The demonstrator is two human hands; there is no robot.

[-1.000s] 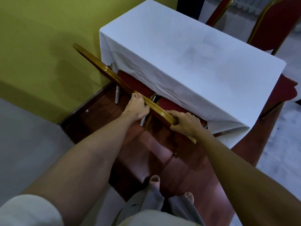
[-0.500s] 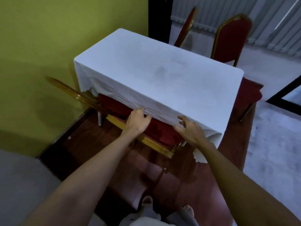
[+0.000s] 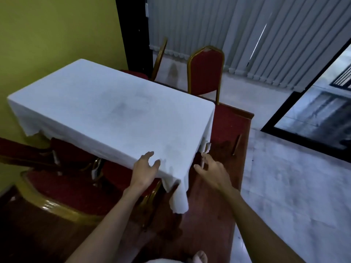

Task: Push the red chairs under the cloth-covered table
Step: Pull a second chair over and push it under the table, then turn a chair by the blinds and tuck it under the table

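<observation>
Two red chairs with gold frames sit tucked at the near long side of the white-clothed worktop [image 3: 114, 109]: the nearer chair [image 3: 62, 188] shows its curved gold back rail and red seat at the worktop's near left, and a second red seat [image 3: 115, 173] lies under the cloth edge just beside it. Two more red chairs stand at the worktop's far side, one upright with its red back [image 3: 206, 71] facing the worktop, the other [image 3: 159, 57] edge-on near the far corner. The left hand [image 3: 145, 168] rests at the worktop's near edge, fingers spread on the cloth, grip open and holding nothing. The right hand [image 3: 212, 169] hovers just past the worktop's near right corner, fingers loosely curled, grip open and empty. The cloth's corner [image 3: 177, 198] hangs down between the two forearms. Vertical blinds [image 3: 256, 38] hang beyond the worktop's far side
</observation>
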